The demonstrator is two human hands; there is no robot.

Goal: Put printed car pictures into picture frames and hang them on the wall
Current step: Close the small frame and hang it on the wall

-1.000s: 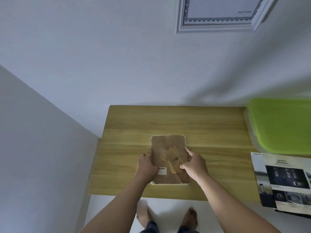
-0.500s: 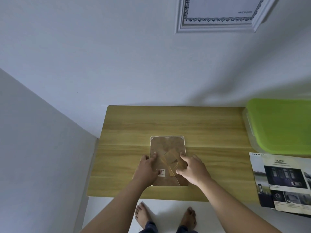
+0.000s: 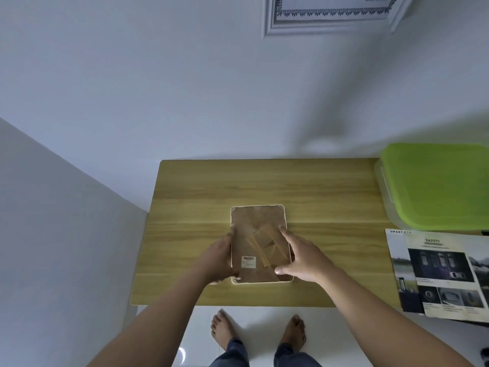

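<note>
Pale walls are meeting in a corner behind a wooden table (image 3: 264,186), and a white-framed picture (image 3: 330,19) is already hanging high on the wall. On the table, near its front edge, a picture frame (image 3: 258,221) is lying face down, its brown backing board and folded stand showing, with a small barcode sticker (image 3: 248,261) near the lower left.

The left hand (image 3: 218,262) is curling around the frame's left edge, its grip closing on that side. A second ago this hand was lying flat over the backing; now it has slid out to the edge. The right hand (image 3: 301,256) has likewise shifted outward: its fingers are spread, forefinger resting on the right edge and thumb pressing the lower right part of the backing. Whether it is truly gripping or only steadying is hard to tell from here.

Both hands moving to the sides is probably setting up either lifting the frame or freeing the backing so a print can go in.

Further right, a green-lidded box (image 3: 436,186) is sitting at the table's end, and printed car pictures (image 3: 439,271) are lying just below it, still unframed.
</note>
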